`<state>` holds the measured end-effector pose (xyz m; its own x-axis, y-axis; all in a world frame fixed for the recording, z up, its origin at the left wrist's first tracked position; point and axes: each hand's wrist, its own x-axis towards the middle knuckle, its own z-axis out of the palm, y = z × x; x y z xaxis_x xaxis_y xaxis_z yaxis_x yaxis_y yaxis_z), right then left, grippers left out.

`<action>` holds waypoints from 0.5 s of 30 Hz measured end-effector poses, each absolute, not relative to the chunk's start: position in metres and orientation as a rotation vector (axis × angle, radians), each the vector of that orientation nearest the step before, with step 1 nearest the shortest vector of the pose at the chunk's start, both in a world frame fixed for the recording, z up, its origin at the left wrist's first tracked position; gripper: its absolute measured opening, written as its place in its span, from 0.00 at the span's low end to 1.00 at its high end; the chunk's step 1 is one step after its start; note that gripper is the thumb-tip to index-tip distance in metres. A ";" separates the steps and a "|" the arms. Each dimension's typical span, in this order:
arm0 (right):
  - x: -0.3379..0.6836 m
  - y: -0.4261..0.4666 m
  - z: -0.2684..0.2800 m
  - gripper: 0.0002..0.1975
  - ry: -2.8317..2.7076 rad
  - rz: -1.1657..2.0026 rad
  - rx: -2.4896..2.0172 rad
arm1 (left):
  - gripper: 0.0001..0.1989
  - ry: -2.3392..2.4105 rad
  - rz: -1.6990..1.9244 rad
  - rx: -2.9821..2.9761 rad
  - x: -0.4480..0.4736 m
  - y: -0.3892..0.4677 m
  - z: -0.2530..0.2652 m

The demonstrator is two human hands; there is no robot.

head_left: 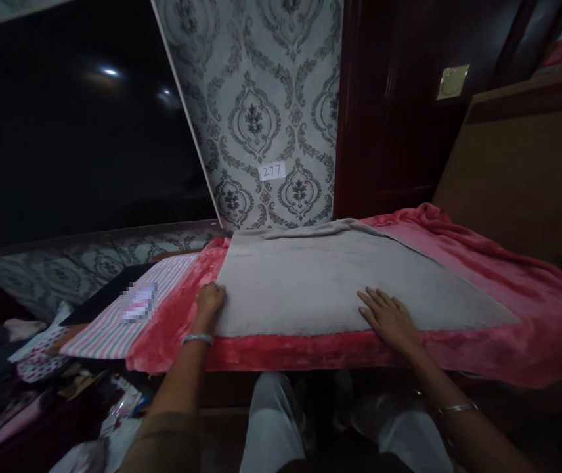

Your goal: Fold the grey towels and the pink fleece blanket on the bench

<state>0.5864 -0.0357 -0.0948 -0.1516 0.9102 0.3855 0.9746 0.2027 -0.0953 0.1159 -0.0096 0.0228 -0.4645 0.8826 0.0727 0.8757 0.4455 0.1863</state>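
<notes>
A grey cloth [301,282] is spread on a red plush blanket [285,351]; its far edge is rucked into a fold. At the cloth's left edge is my left hand [211,301], fingers curled down and closed on that edge, though their tips are partly hidden. My right hand [388,320] lies palm down on the near right part of the cloth, its fingers spread and holding nothing. Red blanket shows in front of the cloth and on both sides, bunched at the far right.
To the left lies a striped cloth [108,322] on the same surface. A large dark screen [79,131] leans over the left side. Patterned wallpaper [261,79] backs the surface, a brown board [522,171] stands at right, and clutter [39,407] fills the lower left.
</notes>
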 end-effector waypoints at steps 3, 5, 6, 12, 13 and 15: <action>0.586 -0.035 -0.096 0.27 -2.122 -0.252 -1.767 | 0.20 2.651 0.319 1.472 0.099 0.016 0.027; 0.587 -0.034 -0.097 0.27 -2.119 -0.257 -1.758 | 0.19 2.663 0.345 1.424 0.094 0.027 0.026; 0.588 -0.034 -0.098 0.27 -2.118 -0.259 -1.750 | 0.18 2.673 0.363 1.414 0.093 0.029 0.024; 0.591 -0.032 -0.103 0.26 -2.127 -0.239 -1.721 | 0.20 2.719 0.427 1.411 0.087 0.020 0.010; 0.591 -0.031 -0.103 0.26 -2.128 -0.240 -1.722 | 0.20 2.719 0.432 1.415 0.087 0.019 0.010; 0.590 -0.030 -0.103 0.26 -2.124 -0.246 -1.732 | 0.20 2.717 0.452 1.436 0.086 0.017 0.011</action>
<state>0.5898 -0.0300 -0.1027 -0.1624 0.9011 0.4021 0.9692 0.2222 -0.1063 0.0864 0.0167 0.0111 -0.5718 0.8138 0.1037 0.8035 0.5301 0.2709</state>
